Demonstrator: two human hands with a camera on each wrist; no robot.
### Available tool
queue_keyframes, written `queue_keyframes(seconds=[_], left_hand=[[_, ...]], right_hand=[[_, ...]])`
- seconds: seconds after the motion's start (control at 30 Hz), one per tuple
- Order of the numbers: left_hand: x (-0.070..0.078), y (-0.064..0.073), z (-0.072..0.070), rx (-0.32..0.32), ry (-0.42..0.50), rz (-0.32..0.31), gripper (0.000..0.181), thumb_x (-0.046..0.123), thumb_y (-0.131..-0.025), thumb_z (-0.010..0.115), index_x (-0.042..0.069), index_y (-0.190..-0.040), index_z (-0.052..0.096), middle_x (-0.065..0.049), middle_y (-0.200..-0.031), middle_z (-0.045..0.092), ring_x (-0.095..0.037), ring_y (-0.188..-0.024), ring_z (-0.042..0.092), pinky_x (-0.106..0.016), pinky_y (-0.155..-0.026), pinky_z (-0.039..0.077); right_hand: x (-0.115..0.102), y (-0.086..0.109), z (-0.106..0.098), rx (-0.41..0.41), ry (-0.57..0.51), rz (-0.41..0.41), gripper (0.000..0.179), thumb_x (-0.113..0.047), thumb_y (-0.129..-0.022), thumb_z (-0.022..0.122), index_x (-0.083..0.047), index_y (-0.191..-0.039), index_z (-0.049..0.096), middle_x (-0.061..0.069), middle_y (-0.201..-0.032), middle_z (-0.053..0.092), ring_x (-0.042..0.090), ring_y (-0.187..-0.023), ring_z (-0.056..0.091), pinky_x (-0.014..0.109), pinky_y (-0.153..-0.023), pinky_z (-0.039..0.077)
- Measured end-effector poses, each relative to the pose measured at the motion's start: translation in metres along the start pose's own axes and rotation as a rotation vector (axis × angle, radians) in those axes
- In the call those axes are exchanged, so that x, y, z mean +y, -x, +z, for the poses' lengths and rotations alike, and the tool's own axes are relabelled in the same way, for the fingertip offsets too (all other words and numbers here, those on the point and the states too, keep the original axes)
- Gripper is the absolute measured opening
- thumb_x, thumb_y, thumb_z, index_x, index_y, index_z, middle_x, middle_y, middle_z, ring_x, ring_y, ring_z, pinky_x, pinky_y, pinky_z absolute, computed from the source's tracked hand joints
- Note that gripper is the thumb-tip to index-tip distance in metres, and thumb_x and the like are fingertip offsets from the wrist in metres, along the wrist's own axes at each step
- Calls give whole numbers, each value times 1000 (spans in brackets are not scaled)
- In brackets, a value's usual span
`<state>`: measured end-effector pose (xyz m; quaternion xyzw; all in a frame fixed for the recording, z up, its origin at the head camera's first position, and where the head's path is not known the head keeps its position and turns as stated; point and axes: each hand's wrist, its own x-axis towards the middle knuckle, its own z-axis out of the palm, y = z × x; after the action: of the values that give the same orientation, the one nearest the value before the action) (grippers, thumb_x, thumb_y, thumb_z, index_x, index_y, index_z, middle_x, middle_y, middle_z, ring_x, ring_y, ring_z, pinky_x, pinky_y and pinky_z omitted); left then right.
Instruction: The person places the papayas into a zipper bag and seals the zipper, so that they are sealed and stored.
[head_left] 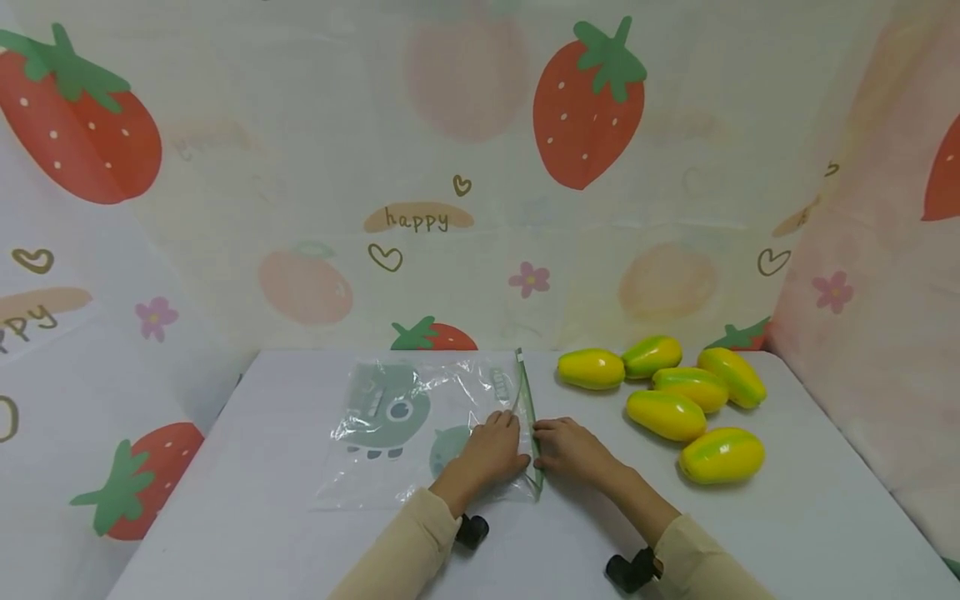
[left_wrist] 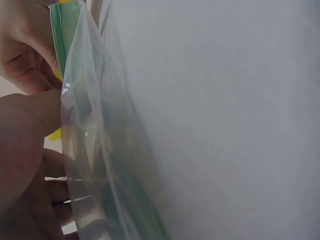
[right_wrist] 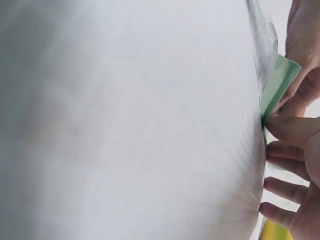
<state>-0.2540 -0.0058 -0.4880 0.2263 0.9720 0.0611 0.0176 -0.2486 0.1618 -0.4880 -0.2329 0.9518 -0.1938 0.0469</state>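
A clear zip bag [head_left: 420, 479] printed with a pale green cartoon dinosaur lies flat on the table, its green zip strip [head_left: 528, 400] on the right side. My left hand [head_left: 491, 450] holds the bag just left of the strip. In the left wrist view, its thumb [left_wrist: 47, 107] is at the bag's edge and other fingers show behind the clear film. From the other side my right hand [head_left: 573, 450] pinches the strip's edge. The right wrist view has its thumb [right_wrist: 290, 130] on the green strip [right_wrist: 280, 87], with the fingertips along the bag's edge.
Several shiny yellow-green papayas [head_left: 723, 456] lie loosely grouped on the right of the white table [head_left: 247, 450]. Behind the table hangs a strawberry-printed backdrop [head_left: 480, 167], with more of it at both sides. A black wrist camera [head_left: 630, 571] sits at the right cuff.
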Motion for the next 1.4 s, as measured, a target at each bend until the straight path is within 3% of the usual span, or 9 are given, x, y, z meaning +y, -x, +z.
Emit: queue_keyframes(seconds=[0.2, 0.43, 0.6, 0.9, 1.13, 1.4], left_hand=[[0, -1, -2, -53, -24, 12, 54, 33, -92, 60, 2, -136, 53, -13, -145, 50, -28, -137, 45, -45, -104, 47], [-1, 4, 0, -55, 22, -36, 63, 33, -92, 63, -6, -139, 47, -17, -147, 46, -29, -139, 42, -45, -105, 46], [-4, 9, 3, -20, 41, -66, 75, 39, -89, 67, -11, -139, 43, -21, -146, 45, -31, -138, 42, -41, -107, 45], [-11, 16, -1, 4, 161, -131, 87, 41, -82, 76, -15, -138, 40, -28, -144, 44, -36, -137, 42, -40, -111, 41], [-14, 18, 3, 23, 170, -120, 86, 40, -81, 78, -14, -137, 42, -27, -141, 48, -35, -133, 45, -41, -108, 43], [-11, 21, 2, 50, 120, -111, 86, 41, -80, 78, -13, -137, 44, -23, -139, 51, -33, -129, 49, -41, -105, 46]], right_hand=[[1, -1, 0, 6, 7, 4, 44, -21, -84, 76, 2, -121, 66, 15, -133, 61, 36, -123, 55, 50, -106, 44], [2, -1, 1, -14, -1, 10, 44, -22, -85, 75, 1, -121, 65, 15, -134, 60, 35, -124, 55, 50, -106, 44], [2, 0, 1, -10, 16, -1, 45, -23, -85, 75, 2, -122, 65, 14, -134, 60, 35, -124, 54, 50, -105, 45], [1, 0, 1, 1, 4, 2, 45, -24, -85, 75, 1, -122, 65, 14, -134, 60, 36, -125, 54, 51, -106, 44], [1, 0, 3, 9, 16, 8, 44, -25, -85, 75, 0, -120, 66, 14, -133, 61, 36, -124, 54, 51, -105, 45], [1, -1, 3, 27, 12, -6, 38, -26, -85, 75, -2, -114, 69, 16, -128, 63, 35, -121, 57, 50, -105, 45]])
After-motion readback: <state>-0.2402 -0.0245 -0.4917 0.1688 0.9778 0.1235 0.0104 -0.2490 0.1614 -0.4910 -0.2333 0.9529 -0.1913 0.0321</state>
